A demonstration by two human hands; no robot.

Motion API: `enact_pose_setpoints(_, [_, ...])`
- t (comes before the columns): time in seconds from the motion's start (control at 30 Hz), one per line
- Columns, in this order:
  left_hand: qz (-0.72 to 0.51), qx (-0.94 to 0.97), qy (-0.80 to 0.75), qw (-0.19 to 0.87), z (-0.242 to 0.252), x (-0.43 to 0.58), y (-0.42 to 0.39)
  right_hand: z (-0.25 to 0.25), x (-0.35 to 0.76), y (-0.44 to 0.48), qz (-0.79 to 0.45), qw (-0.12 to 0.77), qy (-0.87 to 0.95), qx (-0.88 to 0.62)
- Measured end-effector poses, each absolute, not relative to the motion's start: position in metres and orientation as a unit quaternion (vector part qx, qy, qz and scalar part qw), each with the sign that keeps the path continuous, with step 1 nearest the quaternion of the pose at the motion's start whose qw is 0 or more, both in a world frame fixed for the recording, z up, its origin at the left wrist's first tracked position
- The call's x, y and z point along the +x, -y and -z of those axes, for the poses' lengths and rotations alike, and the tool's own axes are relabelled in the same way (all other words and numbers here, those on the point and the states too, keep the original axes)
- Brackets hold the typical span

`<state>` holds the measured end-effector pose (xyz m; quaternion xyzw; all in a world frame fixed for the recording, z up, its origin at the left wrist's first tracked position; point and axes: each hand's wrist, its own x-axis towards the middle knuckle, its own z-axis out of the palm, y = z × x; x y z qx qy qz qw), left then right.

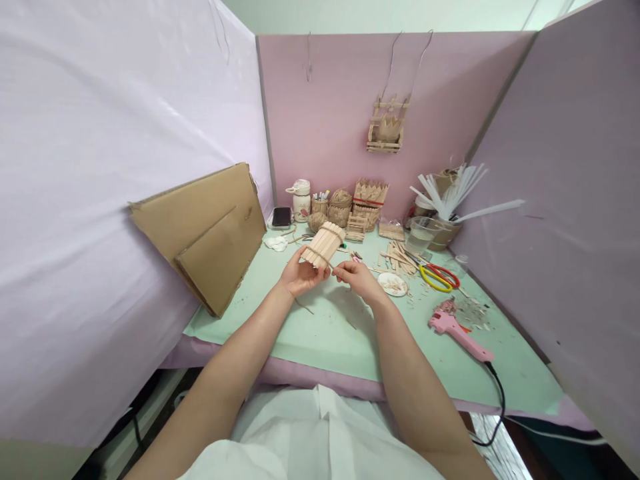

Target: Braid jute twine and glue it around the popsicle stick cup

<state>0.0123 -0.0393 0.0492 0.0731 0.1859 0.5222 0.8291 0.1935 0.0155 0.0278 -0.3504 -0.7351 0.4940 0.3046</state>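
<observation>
A small box-like piece of pale wooden craft sticks (324, 244) is held above the table, with brown twine wrapped around it near both ends. My left hand (301, 275) grips it from below and the left, fingers closed around its lower end. On the right, my right hand (354, 275) pinches the twine (331, 267) at the lower corner of the piece. Both hands are close together, and the underside of the piece is hidden.
A pink glue gun (459, 335) with a black cord lies at the right. Scissors (440, 277), loose sticks (399, 257), a white dish (393, 285) and a plastic cup (420, 235) stand nearby. Folded cardboard (210, 233) leans at the left. Twine balls (341, 199) sit behind.
</observation>
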Motion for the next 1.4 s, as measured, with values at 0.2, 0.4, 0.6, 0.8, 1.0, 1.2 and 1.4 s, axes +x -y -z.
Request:
enact_pose_setpoints(0.2, [-0.595,0.077,-0.228,0.767,-0.047,0.01,0.034,-0.034,0.192,-0.009,-0.547,0.334,0.709,-0.296])
enact_pose_setpoints(0.4, [-0.629,0.15,-0.312,0.696,-0.044,0.021,0.031,-0.037,0.188,-0.005,-0.559,0.352,0.698,-0.278])
enact_pose_setpoints(0.6, [-0.631,0.177,-0.329,0.679,-0.038,0.023,0.029,-0.037,0.183,-0.003,-0.57,0.412,0.659,-0.266])
enact_pose_setpoints(0.8, [-0.593,0.154,-0.305,0.729,-0.038,0.021,0.03,-0.033,0.181,-0.005,-0.635,0.39,0.612,-0.264])
enact_pose_setpoints(1.0, [-0.552,0.105,-0.268,0.783,-0.039,0.019,0.032,-0.028,0.182,-0.008,-0.655,0.344,0.604,-0.297])
enact_pose_setpoints(1.2, [-0.524,0.08,-0.238,0.814,-0.04,0.016,0.033,-0.023,0.183,-0.012,-0.604,0.34,0.649,-0.315])
enact_pose_setpoints(1.4, [-0.502,0.087,-0.218,0.833,-0.041,0.013,0.034,-0.02,0.184,-0.015,-0.559,0.341,0.691,-0.309])
